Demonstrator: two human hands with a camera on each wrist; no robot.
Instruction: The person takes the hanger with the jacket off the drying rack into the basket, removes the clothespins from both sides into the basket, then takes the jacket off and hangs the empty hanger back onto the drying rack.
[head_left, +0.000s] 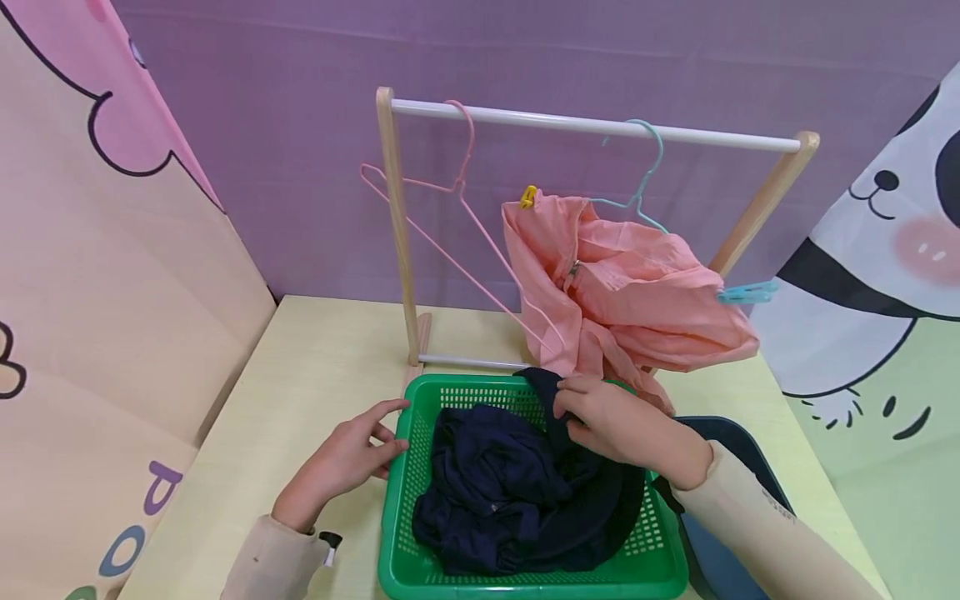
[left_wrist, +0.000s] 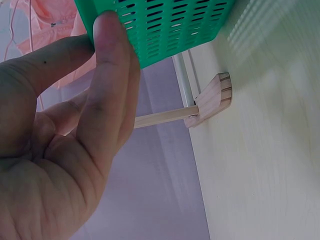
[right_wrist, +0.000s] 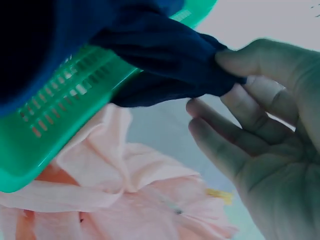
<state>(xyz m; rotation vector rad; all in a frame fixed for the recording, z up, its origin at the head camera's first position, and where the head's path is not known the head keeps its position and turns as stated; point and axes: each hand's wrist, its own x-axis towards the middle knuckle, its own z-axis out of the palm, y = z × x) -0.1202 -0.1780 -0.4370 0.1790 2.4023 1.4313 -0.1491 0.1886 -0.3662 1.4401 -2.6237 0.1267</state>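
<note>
A green plastic basket (head_left: 402, 533) stands on the table with a bundled dark navy garment (head_left: 495, 483) inside. At the basket's left side my left hand (head_left: 345, 454) holds the rim between thumb and fingers. My right hand (head_left: 615, 421) is over the far right of the basket. Its thumb and fingers pinch a piece of the navy garment (right_wrist: 175, 65), pulled out past the rim in the right wrist view. The garment's kind is hidden by its folds. In the left wrist view, fingers (left_wrist: 107, 55) touch the green basket (left_wrist: 170, 25).
Behind the basket stands a wood-and-white rack (head_left: 570, 122). It bears a pink hanger (head_left: 461, 187) and a teal hanger (head_left: 641, 200) with a pink garment (head_left: 637, 283), yellow clip (head_left: 528, 197) and blue clip (head_left: 750, 292). A dark blue basin (head_left: 723, 542) lies beneath my right forearm.
</note>
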